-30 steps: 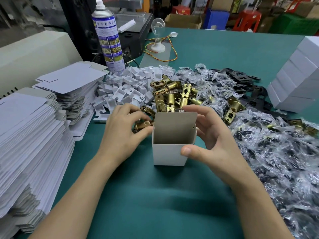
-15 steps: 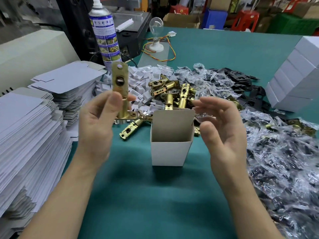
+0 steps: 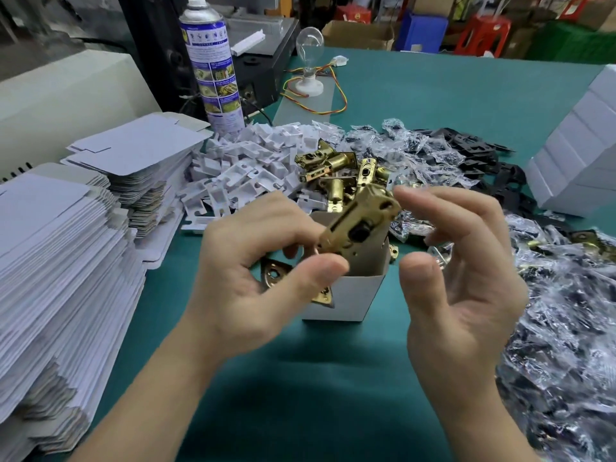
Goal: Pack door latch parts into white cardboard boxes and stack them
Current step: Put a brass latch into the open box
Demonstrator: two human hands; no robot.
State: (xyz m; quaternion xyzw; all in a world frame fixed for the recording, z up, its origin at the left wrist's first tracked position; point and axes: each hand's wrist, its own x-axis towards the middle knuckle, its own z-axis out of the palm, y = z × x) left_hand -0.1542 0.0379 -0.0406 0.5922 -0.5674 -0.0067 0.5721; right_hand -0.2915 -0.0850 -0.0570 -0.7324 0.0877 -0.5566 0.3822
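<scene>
Both forearms come in from the near edge over the green table [image 3: 433,105]. The left hand [image 3: 263,261] is raised, palm turned toward the right, with thumb and curled fingers pinching the lower end of a brass latch [image 3: 360,225]. The right hand [image 3: 466,278] is raised opposite it, palm facing left, its fingers loosely curved and grasping nothing. Its forefinger tip is just beside the latch's upper end; whether it touches is unclear.

The latch is held in the air just above the open white box [image 3: 353,295], which stands upright on the table between the hands. Its long axis runs from near-left and low to far-right and high, with the narrow slotted end pointing up toward the right fingertips. The flat plate at its lower end is mostly covered by the left thumb and palm, and only corners of it show. The hands and the latch hide the inside of the box.

Stacks of flat cardboard [image 3: 66,261] fill the left side, cut off by the frame. Clear plastic bags [image 3: 566,311] are heaped on the right. Farther back lie white plastic pieces [image 3: 253,168], loose brass latches [image 3: 336,171] and black plates [image 3: 483,155]. Closed white boxes [image 3: 580,155] are stacked at the far right. Beyond stand a spray can [image 3: 213,68] and a light bulb [image 3: 310,45].
</scene>
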